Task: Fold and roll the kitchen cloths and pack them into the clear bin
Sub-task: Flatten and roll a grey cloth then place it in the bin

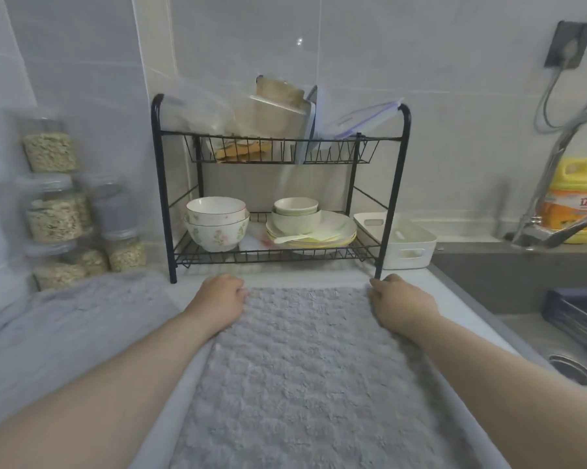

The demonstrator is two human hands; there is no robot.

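Your left hand (222, 296) and right hand (400, 299) pinch the far corners of the grey cloth (305, 367). Soft and limp, it should fold easily from there.

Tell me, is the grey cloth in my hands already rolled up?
No, the grey cloth lies flat, left hand and right hand gripping its far corners.

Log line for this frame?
phase: fold start | left hand: pinches grey cloth far-left corner | right hand: pinches far-right corner | cloth: spread flat
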